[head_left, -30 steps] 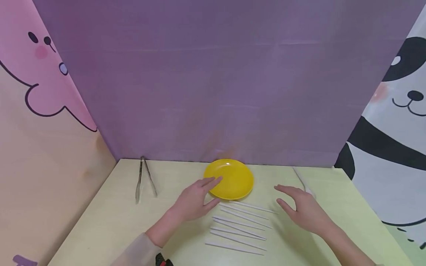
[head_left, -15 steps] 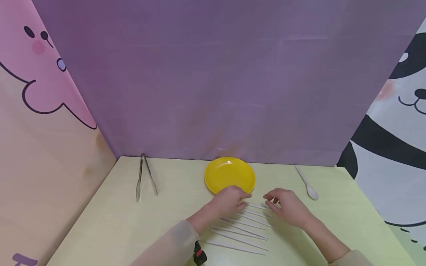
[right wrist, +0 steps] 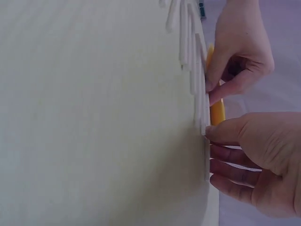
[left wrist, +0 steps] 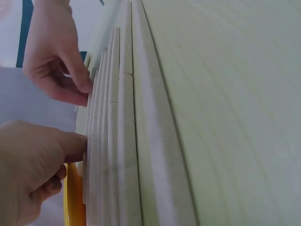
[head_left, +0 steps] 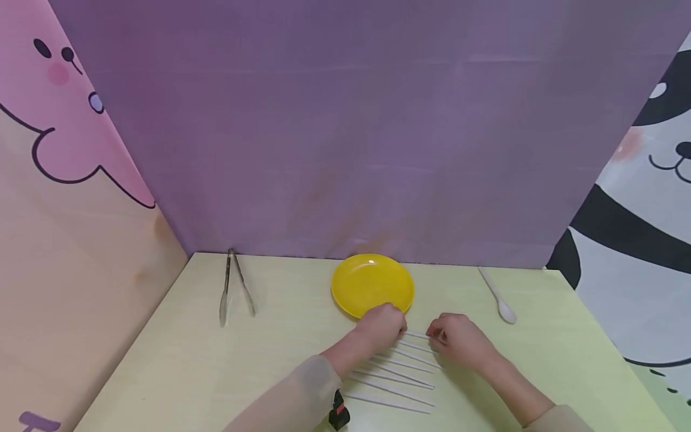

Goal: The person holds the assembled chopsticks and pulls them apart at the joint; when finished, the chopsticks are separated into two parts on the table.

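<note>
Several pale, tapered chopsticks (head_left: pixel 396 377) lie side by side on the table, in a row that runs toward me. At the farthest chopstick (head_left: pixel 418 335), my left hand (head_left: pixel 381 326) pinches the left part between thumb and curled fingers. On the same chopstick, toward its right end, are the thumb and fingertips of my right hand (head_left: pixel 461 339). The right wrist view has both hands close together along this outer stick, the right hand (right wrist: pixel 268 165) with its fingers bent over the edge of the row. A yellow plate (head_left: pixel 372 285) sits right behind the left hand.
Metal tongs (head_left: pixel 227 291) lie spread at the back left of the table (head_left: pixel 162 354). At the back right is a pale spoon (head_left: pixel 504 311). A purple backdrop (head_left: pixel 345 132) rises behind the table, with printed panels at both sides.
My left hand has moved right, from beside the plate to the farthest chopstick. My right hand has come in leftward and down to it. The fingers of both have gone from spread to pinching.
</note>
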Tool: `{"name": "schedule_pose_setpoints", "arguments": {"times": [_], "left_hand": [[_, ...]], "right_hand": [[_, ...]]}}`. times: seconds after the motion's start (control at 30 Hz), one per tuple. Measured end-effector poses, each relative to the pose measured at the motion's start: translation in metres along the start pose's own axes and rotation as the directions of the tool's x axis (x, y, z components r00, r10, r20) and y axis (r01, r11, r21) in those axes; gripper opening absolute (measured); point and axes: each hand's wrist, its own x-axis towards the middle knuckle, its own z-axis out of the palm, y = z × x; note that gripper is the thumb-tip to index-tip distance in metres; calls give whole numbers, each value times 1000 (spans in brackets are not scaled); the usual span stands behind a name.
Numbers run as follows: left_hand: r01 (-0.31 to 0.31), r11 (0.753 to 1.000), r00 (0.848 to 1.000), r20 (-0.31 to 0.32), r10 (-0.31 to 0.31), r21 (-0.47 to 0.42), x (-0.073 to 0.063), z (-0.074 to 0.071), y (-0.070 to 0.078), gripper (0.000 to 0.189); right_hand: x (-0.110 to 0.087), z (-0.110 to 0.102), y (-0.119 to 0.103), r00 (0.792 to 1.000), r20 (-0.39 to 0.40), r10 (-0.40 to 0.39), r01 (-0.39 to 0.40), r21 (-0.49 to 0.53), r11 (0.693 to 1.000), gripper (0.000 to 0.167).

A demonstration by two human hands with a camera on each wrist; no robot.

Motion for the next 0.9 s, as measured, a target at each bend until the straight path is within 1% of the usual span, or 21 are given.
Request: {"name": "schedule_pose_setpoints", "arguments": {"times": [0.07, 0.13, 0.3, 0.4, 0.5, 0.63, 0.73, 0.9], "left_hand": [[6, 1000, 1000, 7, -6, 4, 1, 0, 1, 40], [4, 1000, 1000, 8, -4, 18, 1, 1, 1, 37], [-33, 996, 999, -5, 33, 82, 1, -1, 0, 19], [-67, 992, 997, -22, 70, 110, -2, -9, -1, 9], [-108, 988, 992, -55, 115, 110, -5, -21, -2, 8], [-151, 985, 985, -78, 157, 81, -8, -37, -5, 9], [-162, 987, 985, -62, 163, 25, -13, -50, -9, 10], [-165, 982, 986, -41, 161, -95, -30, -70, -19, 9]], "right_hand": [[0, 2, 0, 1000, -3, 2, -2, -9, 1000, 11], [0, 3, -1, 1000, -3, 6, -6, -16, 1000, 13], [-1, -1, -5, 1000, 3, -6, 7, -23, 1000, 17], [-3, -9, -9, 1000, 0, -24, 24, -29, 999, 21], [-7, -20, -15, 999, -14, -43, 43, -26, 999, 23], [-9, -34, -25, 997, -33, -76, 76, -13, 997, 25], [-9, -43, -34, 995, -37, -96, 97, 4, 995, 25], [-5, -56, -53, 991, -25, -133, 134, 56, 989, 23]]}}
